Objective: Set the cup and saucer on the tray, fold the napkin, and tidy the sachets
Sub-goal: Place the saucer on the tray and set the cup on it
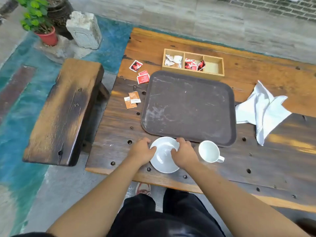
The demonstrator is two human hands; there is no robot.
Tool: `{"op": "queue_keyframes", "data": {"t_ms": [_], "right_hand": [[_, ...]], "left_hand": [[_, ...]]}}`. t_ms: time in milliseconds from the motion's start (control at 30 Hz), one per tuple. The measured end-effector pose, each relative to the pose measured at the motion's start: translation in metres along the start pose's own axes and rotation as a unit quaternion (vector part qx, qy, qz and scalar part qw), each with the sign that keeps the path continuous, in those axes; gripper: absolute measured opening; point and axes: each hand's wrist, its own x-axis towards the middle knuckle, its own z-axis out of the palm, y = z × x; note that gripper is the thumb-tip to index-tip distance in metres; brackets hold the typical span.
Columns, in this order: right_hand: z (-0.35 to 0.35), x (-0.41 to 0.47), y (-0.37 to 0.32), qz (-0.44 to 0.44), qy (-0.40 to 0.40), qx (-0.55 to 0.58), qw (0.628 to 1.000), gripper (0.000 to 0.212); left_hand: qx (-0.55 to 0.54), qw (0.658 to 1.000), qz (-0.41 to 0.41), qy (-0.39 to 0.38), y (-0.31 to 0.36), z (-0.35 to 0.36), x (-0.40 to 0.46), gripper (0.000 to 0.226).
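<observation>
A white saucer lies on the wooden table just in front of the dark brown tray. My left hand grips its left rim and my right hand grips its right rim, thumb over the edge. A white cup stands upright right of the saucer, handle pointing right. A crumpled white napkin lies right of the tray. Loose red sachets and brown sachets lie left of the tray. A wooden three-compartment box behind the tray holds white and red sachets.
A wooden bench stands left of the table. A potted plant and a stone block sit on the floor at the far left. The table's near edge runs just below my hands.
</observation>
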Motion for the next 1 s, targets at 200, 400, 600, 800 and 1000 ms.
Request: {"op": "queue_keyframes", "data": {"t_ms": [200,400,600,800,1000], "right_hand": [[0.009,0.005,0.012,0.074,-0.023,0.057,0.995,0.052],[0.006,0.007,0.018,0.063,-0.036,0.091,0.993,0.052],[-0.009,0.010,0.009,-0.010,-0.046,0.111,0.993,0.051],[-0.045,0.024,-0.003,-0.059,-0.052,0.130,0.988,0.053],[-0.087,0.049,-0.004,-0.098,-0.041,0.152,0.983,0.046]], "left_hand": [[-0.069,0.996,-0.063,-0.003,0.002,0.013,-0.006,0.049],[-0.158,0.982,-0.106,-0.011,0.012,0.016,-0.010,0.032],[-0.216,0.968,-0.124,0.039,0.016,-0.004,-0.015,0.032],[-0.262,0.954,-0.121,0.082,0.049,-0.025,-0.016,0.025],[-0.266,0.950,-0.109,0.123,0.093,-0.039,0.002,0.040]]}}
